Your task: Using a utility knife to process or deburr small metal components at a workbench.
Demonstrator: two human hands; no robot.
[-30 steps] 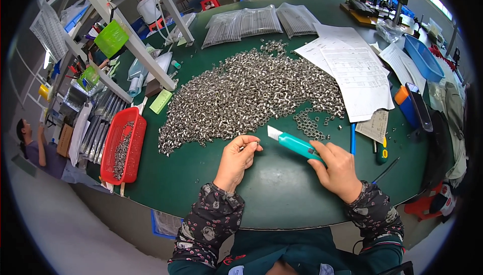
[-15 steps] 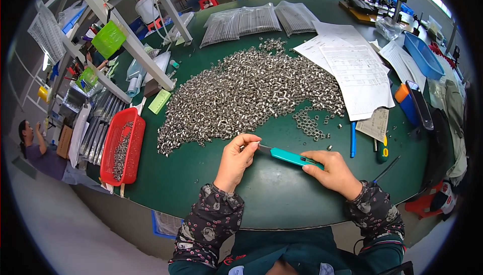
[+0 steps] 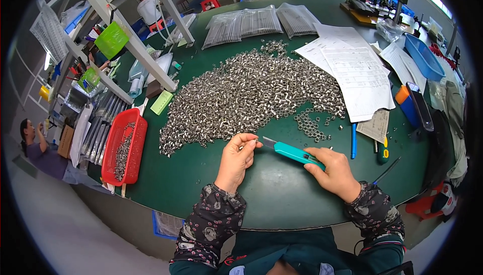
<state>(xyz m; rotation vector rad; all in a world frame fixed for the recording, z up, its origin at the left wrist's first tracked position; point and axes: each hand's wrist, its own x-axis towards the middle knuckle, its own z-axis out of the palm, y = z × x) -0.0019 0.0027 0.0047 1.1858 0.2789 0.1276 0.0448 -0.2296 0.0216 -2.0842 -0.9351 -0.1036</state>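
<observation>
My right hand (image 3: 332, 170) is wrapped round a teal utility knife (image 3: 293, 153) with its blade out, pointing left toward my left hand (image 3: 235, 159). Thumb and forefinger of that left hand pinch a small metal ring, mostly covered by the fingertips. The blade tip is close to those fingertips, a slight gap apart. Just beyond both hands spreads a large heap of small shiny metal rings (image 3: 241, 94) on the green table (image 3: 282, 194).
A red basket (image 3: 135, 167) with some metal rings stands at the left. Bagged metal rods (image 3: 261, 21) lie behind the heap. Paper sheets (image 3: 357, 73), a blue pen (image 3: 353, 141), a screwdriver (image 3: 384, 153) and a phone (image 3: 420, 105) lie at the right.
The knife blade has drawn back a little from my left fingertips and tilted up. My left hand stays nearly in place, still pinching.
</observation>
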